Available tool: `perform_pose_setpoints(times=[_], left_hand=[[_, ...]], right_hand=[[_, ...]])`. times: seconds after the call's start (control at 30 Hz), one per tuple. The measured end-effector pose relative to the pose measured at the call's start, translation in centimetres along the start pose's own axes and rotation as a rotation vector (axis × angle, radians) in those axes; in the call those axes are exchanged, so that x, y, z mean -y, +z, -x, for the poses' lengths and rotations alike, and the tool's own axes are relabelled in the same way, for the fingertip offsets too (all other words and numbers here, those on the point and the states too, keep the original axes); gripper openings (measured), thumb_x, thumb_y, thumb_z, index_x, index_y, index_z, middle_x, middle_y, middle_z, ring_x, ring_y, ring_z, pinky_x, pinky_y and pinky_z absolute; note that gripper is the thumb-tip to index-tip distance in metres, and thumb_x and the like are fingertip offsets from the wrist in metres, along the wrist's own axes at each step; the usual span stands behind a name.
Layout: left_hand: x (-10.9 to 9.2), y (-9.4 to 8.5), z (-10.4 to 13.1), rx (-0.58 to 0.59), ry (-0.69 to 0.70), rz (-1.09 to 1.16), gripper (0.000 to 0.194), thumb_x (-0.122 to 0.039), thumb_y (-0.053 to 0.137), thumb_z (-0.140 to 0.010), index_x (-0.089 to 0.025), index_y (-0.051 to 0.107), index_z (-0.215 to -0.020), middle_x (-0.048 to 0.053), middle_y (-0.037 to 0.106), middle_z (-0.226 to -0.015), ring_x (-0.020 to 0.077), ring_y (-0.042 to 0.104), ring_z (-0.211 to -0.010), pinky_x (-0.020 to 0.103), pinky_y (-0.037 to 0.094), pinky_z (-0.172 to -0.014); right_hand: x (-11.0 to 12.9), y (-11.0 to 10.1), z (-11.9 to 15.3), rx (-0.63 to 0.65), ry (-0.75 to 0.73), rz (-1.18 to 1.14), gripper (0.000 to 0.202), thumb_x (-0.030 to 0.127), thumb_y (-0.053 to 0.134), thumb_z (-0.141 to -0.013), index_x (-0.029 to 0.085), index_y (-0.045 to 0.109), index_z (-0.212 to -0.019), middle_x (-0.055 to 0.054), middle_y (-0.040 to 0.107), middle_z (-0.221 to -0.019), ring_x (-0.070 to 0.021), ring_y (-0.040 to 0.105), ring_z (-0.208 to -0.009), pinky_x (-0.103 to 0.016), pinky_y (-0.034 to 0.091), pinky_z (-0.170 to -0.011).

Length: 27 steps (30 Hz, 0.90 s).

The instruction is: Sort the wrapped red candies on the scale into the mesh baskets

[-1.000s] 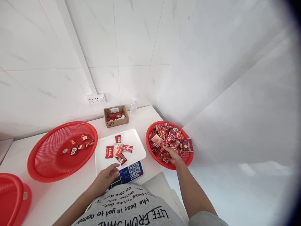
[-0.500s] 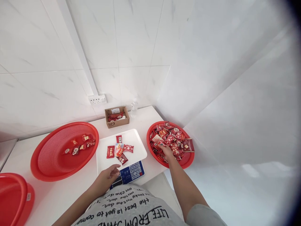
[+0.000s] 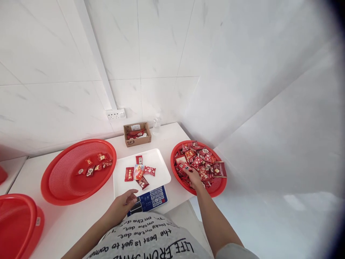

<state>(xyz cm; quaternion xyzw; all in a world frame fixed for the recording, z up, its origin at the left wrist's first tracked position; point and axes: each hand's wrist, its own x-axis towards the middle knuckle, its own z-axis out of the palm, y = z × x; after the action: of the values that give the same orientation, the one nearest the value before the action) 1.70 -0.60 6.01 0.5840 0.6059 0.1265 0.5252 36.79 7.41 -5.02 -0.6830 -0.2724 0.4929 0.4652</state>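
My right hand point(image 3: 194, 177) reaches into the red basket on the right point(image 3: 222, 187), its fingers closed on a small red snack packet point(image 3: 185, 167) above a pile of similar packets point(image 3: 198, 161). My left hand point(image 3: 125, 202) hovers at the near edge of a white tray point(image 3: 121, 185), fingers loosely curled and apart, holding nothing. Several red packets, among them a plain red one point(image 3: 129, 174) and a dotted one point(image 3: 150, 171), lie in the middle of the tray. The tray sits on a scale with a blue keypad point(image 3: 151, 200).
A larger red basket point(image 3: 54, 194) with several packets stands left of the tray. Another red basket point(image 3: 32, 223) is at the lower left. Behind the tray are a cardboard box point(image 3: 138, 140) with packets and a clear bottle point(image 3: 156, 124), near the tiled wall.
The view has shifted slightly, so everything sits a little further right. My right hand's fingers have closed on a red packet in the basket. My left hand stays by the tray.
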Motion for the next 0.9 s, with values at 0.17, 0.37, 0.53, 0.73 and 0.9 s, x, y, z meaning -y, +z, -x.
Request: perform_pose_setpoints(times=[0.17,0.37,0.53,0.73,0.9], left_hand=[[-1.3,0.6,-0.7,0.056,0.048,0.039,0.045,-0.047,0.046,-0.076,-0.020,0.054,-0.111,0.004,0.065,-0.092,0.0201,0.059,-0.089,0.031,0.043,-0.082],[-3.5,2.6,-1.8,0.167,0.125,0.356,0.051,-0.051,0.047,-0.079,-0.020,0.050,-0.120,0.006,0.063,-0.103,0.0197,0.059,-0.091,0.034,0.044,-0.086],[-4.8,3.5,-1.8,0.093,0.084,0.645,0.051,-0.053,0.048,-0.079,-0.018,0.053,-0.115,0.009,0.061,-0.112,0.0220,0.058,-0.097,0.036,0.047,-0.084],[-3.4,1.6,-1.3,-0.110,-0.036,0.870,0.046,-0.046,0.057,-0.076,-0.016,0.054,-0.111,0.012,0.059,-0.115,0.0231,0.056,-0.103,0.036,0.047,-0.084],[-1.8,1.2,-0.5,0.054,-0.103,0.825,0.048,-0.048,0.057,-0.075,-0.019,0.051,-0.112,0.011,0.060,-0.112,0.0221,0.060,-0.094,0.036,0.050,-0.076]], right_hand=[[3.7,-0.6,4.1,0.049,0.050,-0.265,0.042,0.037,0.074,-0.059,0.023,0.059,-0.096,-0.002,0.069,-0.083,-0.0187,0.065,-0.072,-0.029,0.053,-0.057],[6.1,4.6,11.0,0.461,0.083,-0.393,0.033,0.034,0.074,-0.061,0.020,0.060,-0.087,-0.004,0.068,-0.084,-0.0193,0.064,-0.079,-0.032,0.050,-0.071],[5.5,9.5,14.7,0.749,0.158,-0.425,0.039,0.030,0.074,-0.062,0.019,0.058,-0.097,-0.005,0.068,-0.091,-0.0208,0.064,-0.082,-0.036,0.048,-0.076],[4.5,10.1,15.4,0.863,0.322,-0.469,0.035,0.029,0.069,-0.069,0.017,0.058,-0.100,-0.005,0.067,-0.091,-0.0164,0.063,-0.078,-0.032,0.045,-0.080],[4.4,10.6,16.0,0.852,0.379,-0.367,0.041,0.032,0.070,-0.068,0.019,0.055,-0.104,-0.004,0.066,-0.090,-0.0162,0.063,-0.077,-0.032,0.045,-0.075]])
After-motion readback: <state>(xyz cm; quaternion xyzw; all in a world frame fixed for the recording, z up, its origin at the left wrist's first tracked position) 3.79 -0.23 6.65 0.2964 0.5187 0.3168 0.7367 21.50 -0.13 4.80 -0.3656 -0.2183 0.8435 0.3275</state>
